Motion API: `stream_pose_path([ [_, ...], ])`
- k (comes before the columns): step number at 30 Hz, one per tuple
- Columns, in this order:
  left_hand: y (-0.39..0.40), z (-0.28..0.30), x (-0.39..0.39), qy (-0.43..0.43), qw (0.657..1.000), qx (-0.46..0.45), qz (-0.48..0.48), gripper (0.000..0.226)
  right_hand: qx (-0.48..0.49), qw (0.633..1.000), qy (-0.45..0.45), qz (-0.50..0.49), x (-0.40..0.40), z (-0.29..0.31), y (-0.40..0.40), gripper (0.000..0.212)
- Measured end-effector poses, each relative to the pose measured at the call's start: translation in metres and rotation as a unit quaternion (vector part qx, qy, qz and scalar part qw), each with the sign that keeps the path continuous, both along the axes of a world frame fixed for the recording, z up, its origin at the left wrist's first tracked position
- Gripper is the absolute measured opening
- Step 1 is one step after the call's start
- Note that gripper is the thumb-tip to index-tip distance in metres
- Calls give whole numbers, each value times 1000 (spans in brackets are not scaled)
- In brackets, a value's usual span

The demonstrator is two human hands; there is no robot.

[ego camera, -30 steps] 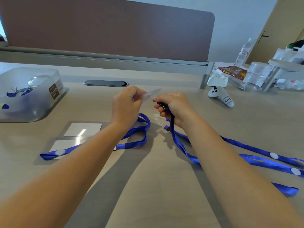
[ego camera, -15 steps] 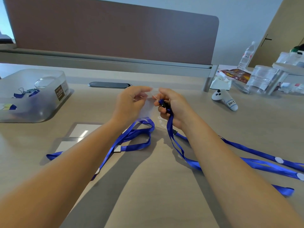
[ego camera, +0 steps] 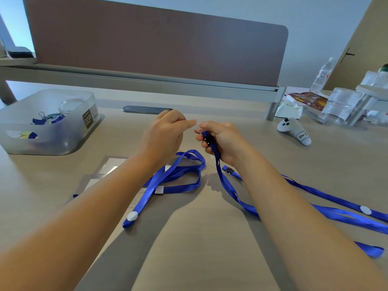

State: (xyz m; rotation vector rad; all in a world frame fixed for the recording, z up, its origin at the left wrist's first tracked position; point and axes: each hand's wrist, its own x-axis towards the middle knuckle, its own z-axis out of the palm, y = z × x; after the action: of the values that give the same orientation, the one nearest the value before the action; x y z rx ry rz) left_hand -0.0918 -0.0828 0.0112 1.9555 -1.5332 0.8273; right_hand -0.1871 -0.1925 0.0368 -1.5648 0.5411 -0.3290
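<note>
My right hand (ego camera: 221, 141) grips the black clip end of a blue lanyard (ego camera: 233, 192), whose strap hangs down and trails off to the right across the desk. My left hand (ego camera: 165, 133) is held just left of it, fingertips pinching a small clear plastic piece (ego camera: 197, 127) between the two hands; the piece is barely visible. A second blue lanyard (ego camera: 178, 177) lies looped on the desk under my left wrist. Clear badge sleeves with white cards (ego camera: 109, 166) lie flat beneath it.
A frosted plastic bin (ego camera: 69, 141) holding clips and lanyard bits stands at the left. A white game controller (ego camera: 294, 131), clear containers (ego camera: 340, 106), a snack bag (ego camera: 308, 97) and a water bottle (ego camera: 321, 74) crowd the right rear. A brown divider panel (ego camera: 157, 49) bounds the desk behind.
My hands have drawn closer together, fingertips now almost touching. The clear piece sticks out less than before. The loose lanyard under my left arm has shifted, its white bead now lying nearer me.
</note>
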Motion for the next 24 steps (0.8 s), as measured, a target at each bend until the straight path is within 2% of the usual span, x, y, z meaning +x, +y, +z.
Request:
stream_pose_path([
  [2, 1, 0, -2, 48, 999, -3, -5, 27, -22, 1000, -6, -2, 3, -1, 1, 23],
  [4, -1, 1, -4, 138, 990, -22, -3, 27, -48, 999, -10, -4, 7, -2, 2, 24],
  [7, -4, 5, -6, 284, 958, -34, -1, 27, -93, 996, -11, -8, 11, -4, 3, 25],
  [11, -4, 18, -5, 412, 910, -46, -9, 22, -150, 988, -20, 4, 14, -4, 8, 19],
  [17, 2, 32, 4, 491, 871, 13, 7, 20, -204, 977, -44, 30, 18, -1, 14, 24],
  [24, 9, 39, 8, 475, 878, 59, 17, 20, -235, 969, -53, 47, 22, -6, 20, 22],
])
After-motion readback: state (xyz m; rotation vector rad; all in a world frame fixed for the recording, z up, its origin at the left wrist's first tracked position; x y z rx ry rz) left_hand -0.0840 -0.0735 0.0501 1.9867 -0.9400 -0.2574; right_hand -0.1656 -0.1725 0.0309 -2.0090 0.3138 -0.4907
